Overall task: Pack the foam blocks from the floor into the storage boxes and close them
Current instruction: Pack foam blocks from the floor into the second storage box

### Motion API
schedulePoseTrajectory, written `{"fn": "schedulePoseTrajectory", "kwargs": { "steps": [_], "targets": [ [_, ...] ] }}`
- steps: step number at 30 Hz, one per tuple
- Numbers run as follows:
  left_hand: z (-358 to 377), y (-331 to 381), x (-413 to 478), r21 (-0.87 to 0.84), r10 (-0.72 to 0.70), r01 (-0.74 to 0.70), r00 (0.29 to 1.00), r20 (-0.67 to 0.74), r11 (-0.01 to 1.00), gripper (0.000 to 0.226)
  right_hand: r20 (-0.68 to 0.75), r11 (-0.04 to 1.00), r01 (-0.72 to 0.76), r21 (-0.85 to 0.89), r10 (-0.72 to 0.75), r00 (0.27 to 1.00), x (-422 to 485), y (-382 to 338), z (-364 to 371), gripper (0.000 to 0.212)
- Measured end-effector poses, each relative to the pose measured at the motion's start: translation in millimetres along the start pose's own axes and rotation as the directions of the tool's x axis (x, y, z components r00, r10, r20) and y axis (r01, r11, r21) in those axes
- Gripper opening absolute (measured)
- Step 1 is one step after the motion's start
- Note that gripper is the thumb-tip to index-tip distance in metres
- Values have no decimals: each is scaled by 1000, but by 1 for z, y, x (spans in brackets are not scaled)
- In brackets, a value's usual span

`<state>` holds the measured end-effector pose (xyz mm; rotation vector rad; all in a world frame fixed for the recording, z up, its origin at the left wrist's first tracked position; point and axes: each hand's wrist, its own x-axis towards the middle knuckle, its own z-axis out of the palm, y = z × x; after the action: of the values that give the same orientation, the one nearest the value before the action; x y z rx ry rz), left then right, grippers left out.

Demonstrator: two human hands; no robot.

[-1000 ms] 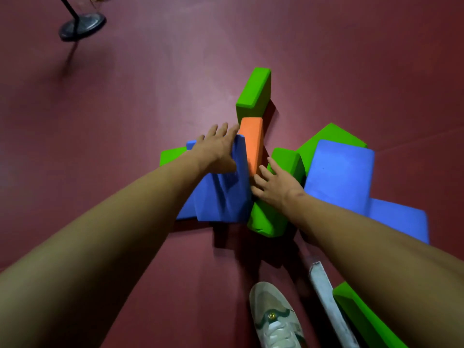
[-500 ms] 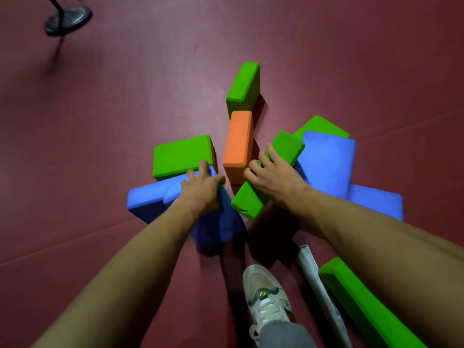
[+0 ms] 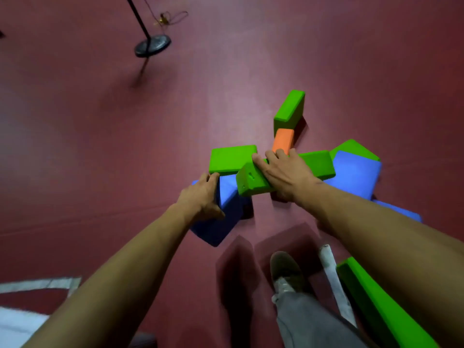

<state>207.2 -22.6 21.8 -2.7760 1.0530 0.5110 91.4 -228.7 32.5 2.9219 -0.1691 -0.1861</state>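
Foam blocks lie heaped on the dark red floor. My left hand (image 3: 202,197) grips a blue block (image 3: 222,217), lifted off the floor and tilted. My right hand (image 3: 285,173) grips a green block (image 3: 251,182), also raised, with fingers curled over its top edge. Behind them sit another green block (image 3: 232,159), an orange block (image 3: 283,141), an upright green block (image 3: 290,109), a large blue block (image 3: 354,174) over a green one (image 3: 354,148), and a further blue block (image 3: 401,212) under my right forearm.
A black stand with a round base (image 3: 152,45) is at the back left. My shoe (image 3: 286,272) is on the floor below the blocks. A white strip (image 3: 335,280) and a long green block (image 3: 376,305) lie at the lower right. A white edge (image 3: 22,322) shows at the lower left.
Both hands have risen with their blocks: the blue block has tipped up in my left hand and the green block has lifted clear in my right. The view has shifted left.
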Motion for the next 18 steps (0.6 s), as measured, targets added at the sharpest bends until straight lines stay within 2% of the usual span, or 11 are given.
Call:
{"fn": "schedulePoseTrajectory", "kwargs": {
  "steps": [2, 7, 11, 15, 18],
  "targets": [
    [-27, -26, -34, -9, -30, 30, 999, 24, 1000, 110, 0, 998, -13, 59, 13, 1000, -7, -25, -33, 95],
    [-85, -83, -144, -91, -191, 190, 982, -1, 978, 82, -60, 986, 108, 123, -102, 993, -26, -98, -117, 80],
    [-106, -127, -244, -87, -292, 284, 953, -86, 955, 85, -216, 965, 242, 104, -216, 952, -40, -163, -180, 72],
    [-120, -171, -343, -27, -364, 363, 926, -99, 931, 91, -353, 927, 376, 8, -349, 868, -62, -226, -233, 61],
    [-130, -200, -416, 12, -436, 436, 899, -41, 900, 100, -412, 858, 504, -97, -495, 765, -79, -272, -266, 68]
  ]
}}
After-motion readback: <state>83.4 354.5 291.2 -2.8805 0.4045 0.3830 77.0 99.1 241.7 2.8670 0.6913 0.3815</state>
